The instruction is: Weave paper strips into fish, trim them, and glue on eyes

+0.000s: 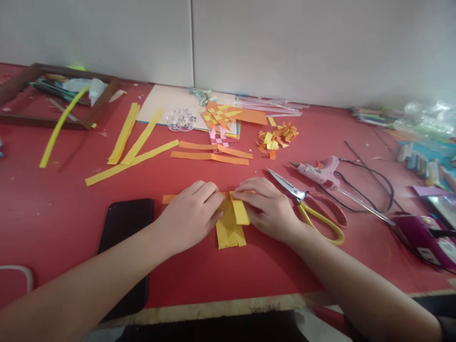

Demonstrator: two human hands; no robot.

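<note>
Both hands work close together at the middle of the red table. My left hand [192,216] is closed, its fingertips pressed on folded yellow paper strips [231,235] that hang toward me. An orange paper strip [168,199] pokes out on the far side of that hand. My right hand [270,207] pinches the top of a yellow strip [241,213] bent over the others. The fingers partly hide where the strips cross. To the right of my right hand lie scissors [299,195] with one red and one yellow handle, blades spread slightly.
A black phone [128,221] lies under my left forearm. Beyond the hands are orange strips [210,157], yellow strips [124,135], a woven paper piece [221,115] and paper scraps [276,137]. A pink glue gun [320,172] with its cord sits right; a wooden frame [46,122] stands far left.
</note>
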